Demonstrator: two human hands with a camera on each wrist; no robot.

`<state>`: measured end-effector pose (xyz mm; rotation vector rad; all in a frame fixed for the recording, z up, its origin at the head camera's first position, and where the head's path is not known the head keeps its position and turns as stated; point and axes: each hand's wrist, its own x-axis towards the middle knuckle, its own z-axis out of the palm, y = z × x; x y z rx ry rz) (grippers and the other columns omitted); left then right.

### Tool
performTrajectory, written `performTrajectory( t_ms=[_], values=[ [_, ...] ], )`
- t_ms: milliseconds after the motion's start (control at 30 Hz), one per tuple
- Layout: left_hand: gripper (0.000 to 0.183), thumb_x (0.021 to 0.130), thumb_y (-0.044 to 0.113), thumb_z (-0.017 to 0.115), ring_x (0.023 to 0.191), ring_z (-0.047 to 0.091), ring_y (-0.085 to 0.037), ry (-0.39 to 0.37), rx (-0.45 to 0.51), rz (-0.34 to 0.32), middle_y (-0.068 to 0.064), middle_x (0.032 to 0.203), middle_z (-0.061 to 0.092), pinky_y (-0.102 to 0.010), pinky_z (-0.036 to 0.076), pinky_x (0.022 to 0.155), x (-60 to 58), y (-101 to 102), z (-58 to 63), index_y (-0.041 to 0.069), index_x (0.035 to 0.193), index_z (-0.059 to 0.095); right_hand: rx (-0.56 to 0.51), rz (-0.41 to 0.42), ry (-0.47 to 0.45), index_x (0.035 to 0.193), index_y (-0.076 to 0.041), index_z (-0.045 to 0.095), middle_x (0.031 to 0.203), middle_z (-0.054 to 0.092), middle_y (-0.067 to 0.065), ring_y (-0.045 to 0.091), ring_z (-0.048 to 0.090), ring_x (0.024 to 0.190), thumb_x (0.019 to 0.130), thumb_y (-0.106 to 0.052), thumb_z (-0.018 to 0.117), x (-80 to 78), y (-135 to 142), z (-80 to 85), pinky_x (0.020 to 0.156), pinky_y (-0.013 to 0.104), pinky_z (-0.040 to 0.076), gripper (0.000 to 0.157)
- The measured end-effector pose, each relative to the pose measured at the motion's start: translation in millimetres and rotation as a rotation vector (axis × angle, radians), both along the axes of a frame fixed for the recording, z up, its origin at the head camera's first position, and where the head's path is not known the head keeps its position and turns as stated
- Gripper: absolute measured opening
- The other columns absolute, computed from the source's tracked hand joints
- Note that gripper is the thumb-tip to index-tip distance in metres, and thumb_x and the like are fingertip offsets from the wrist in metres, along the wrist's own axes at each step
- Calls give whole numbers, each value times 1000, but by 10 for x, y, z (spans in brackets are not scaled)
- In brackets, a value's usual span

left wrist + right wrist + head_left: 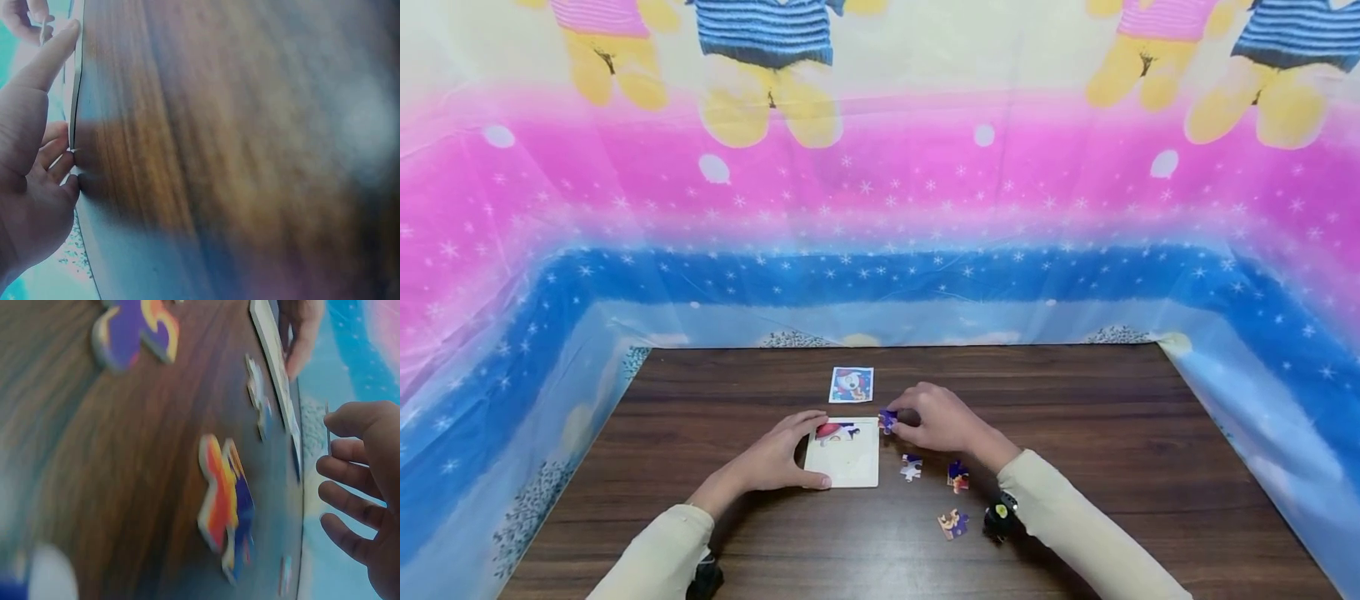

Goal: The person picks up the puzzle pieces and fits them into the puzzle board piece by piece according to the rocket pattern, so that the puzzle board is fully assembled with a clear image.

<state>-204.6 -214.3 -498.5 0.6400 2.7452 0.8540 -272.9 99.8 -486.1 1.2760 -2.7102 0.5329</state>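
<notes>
Left hand rests flat-fingered on puzzle board, covering its left edge; right hand pinches a purple piece, mostly hidden by fingertips; both wrist views blurred

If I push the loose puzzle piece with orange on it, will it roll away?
Probably not: the orange puzzle piece lies flat on the wooden table, so it would likely slide, not roll. It looks thick and stiff, so it should hardly bend. Being small, it is probably light and may skid easily.
</notes>
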Motion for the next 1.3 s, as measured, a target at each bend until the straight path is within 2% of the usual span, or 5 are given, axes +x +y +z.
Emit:
performTrajectory(
  t_ms=[100, 400, 700, 1100, 1300],
  values=[
    [103, 79, 57, 84, 148, 33, -38, -4, -7, 2, -16, 161, 36, -60, 37, 112, 2, -1, 5, 5, 156, 40, -11, 26, -5, 119, -15, 77, 110, 75, -1, 13, 66, 99, 97, -33, 70, 3, -91, -21, 84, 35, 56, 30],
    [103, 80, 57, 83, 149, 31, -38, -23, 2, -2, -16, 162, 35, -60, 36, 113, 3, 1, 8, 6, 157, 39, 17, 34, -60, 121, -15, 77, 114, 75, -2, 14, 67, 105, 97, -35, 70, 13, -277, -68, 92, 36, 55, 31],
    [103, 80, 57, 83, 149, 31, -38, -29, -1, 0, -15, 162, 35, -61, 35, 113, 2, -3, 2, 7, 157, 39, 41, 29, -66, 121, -15, 77, 111, 73, -1, 9, 63, 89, 96, -34, 71, 20, -379, -90, 75, 29, 52, 32],
    [103, 80, 59, 82, 149, 30, -39, -21, 3, -10, -16, 162, 34, -61, 35, 113, -8, -21, -12, 6, 157, 39, 91, 26, -55, 123, -15, 76, 113, 71, -1, 4, 54, 75, 96, -34, 71, 18, -434, -78, 69, 25, 47, 32],
    [102, 80, 58, 82, 149, 31, -39, -18, 5, -12, -16, 162, 35, -60, 36, 113, -11, -16, -8, 6, 157, 39, 80, 22, -67, 121, -16, 76, 111, 71, -2, 3, 55, 77, 96, -33, 71, 18, -432, -71, 69, 24, 48, 31]
  ],
)
